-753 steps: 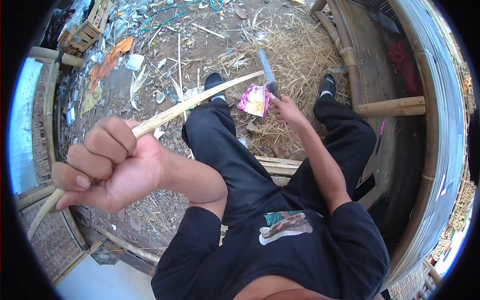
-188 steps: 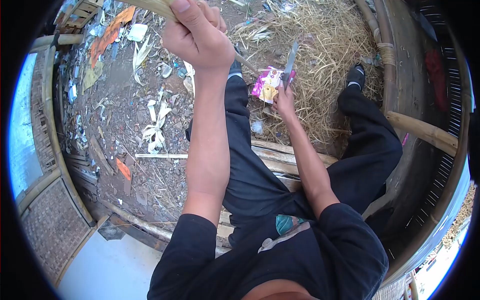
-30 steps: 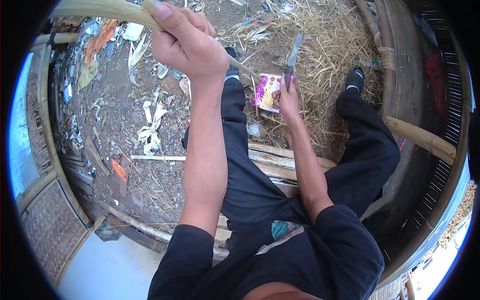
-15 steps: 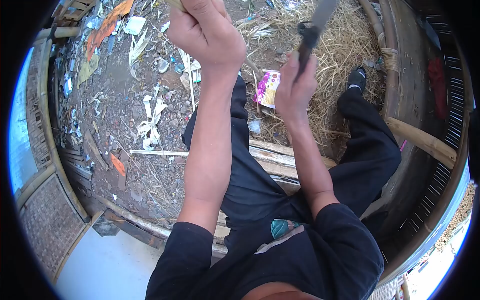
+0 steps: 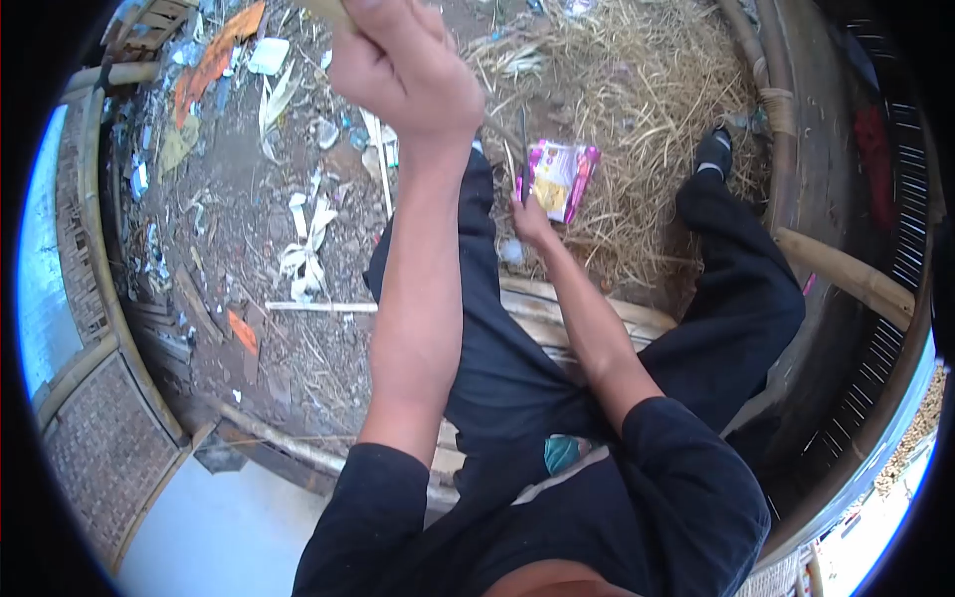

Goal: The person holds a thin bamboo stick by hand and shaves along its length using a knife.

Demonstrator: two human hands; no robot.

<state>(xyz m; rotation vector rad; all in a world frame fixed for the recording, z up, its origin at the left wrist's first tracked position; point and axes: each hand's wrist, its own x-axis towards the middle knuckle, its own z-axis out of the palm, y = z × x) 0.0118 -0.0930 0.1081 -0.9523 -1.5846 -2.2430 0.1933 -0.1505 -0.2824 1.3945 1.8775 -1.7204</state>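
Note:
My left hand (image 5: 403, 65) is raised at the top of the view, its fingers closed around a pale yellowish strip (image 5: 323, 10) that looks like bamboo. Most of that strip lies beyond the upper edge of the frame. Lower down and to the right, my right hand (image 5: 532, 217) grips a knife (image 5: 524, 159), whose narrow dark blade is seen nearly edge-on, pointing upward in the view. Behind the knife, on the ground, lies a pink and yellow plastic packet (image 5: 565, 179). The knife's handle is mostly hidden by my fingers.
Dry straw (image 5: 647, 109) covers the ground at right, and littered soil (image 5: 239, 199) spreads at left. Bamboo poles (image 5: 637, 316) run beneath my legs. A woven bamboo panel (image 5: 104, 418) stands left, with a wooden wall (image 5: 831, 149) and crosswise bamboo pole (image 5: 846, 276) on the right.
My right hand has swung down and left with the knife, from a raised position to beside the packet. My left hand, still holding the strip, has barely moved.

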